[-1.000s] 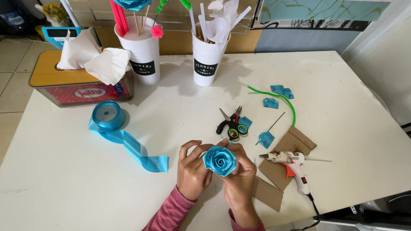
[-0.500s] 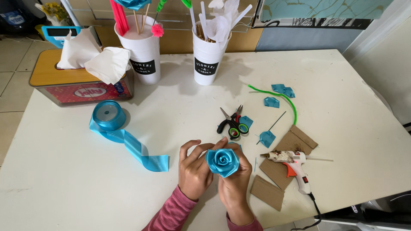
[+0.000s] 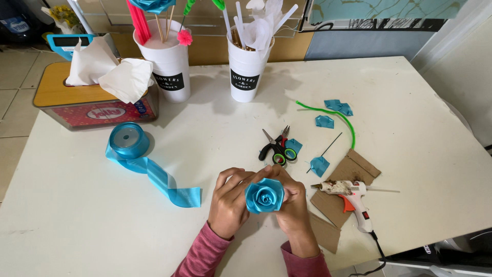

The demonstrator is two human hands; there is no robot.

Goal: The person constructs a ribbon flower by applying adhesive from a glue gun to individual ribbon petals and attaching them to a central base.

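A blue ribbon rose [image 3: 264,195] is held between both hands near the front edge of the white table [image 3: 410,133]. My left hand [image 3: 231,201] cups it from the left, fingers curled over its upper side. My right hand [image 3: 293,205] grips it from the right and from beneath. The bloom faces up toward the camera. Whatever stem it has is hidden under my hands.
A blue ribbon spool [image 3: 126,140] with a loose tail lies to the left. Scissors [image 3: 275,147], blue petal scraps [image 3: 338,106], a green wire [image 3: 335,115], a glue gun [image 3: 348,195] on cardboard [image 3: 353,174] lie right. Two white buckets [image 3: 245,72] and a tissue box [image 3: 92,102] stand behind.
The rose has been turned slightly in my fingers and my hands have shifted a little. Nothing else on the table moved.
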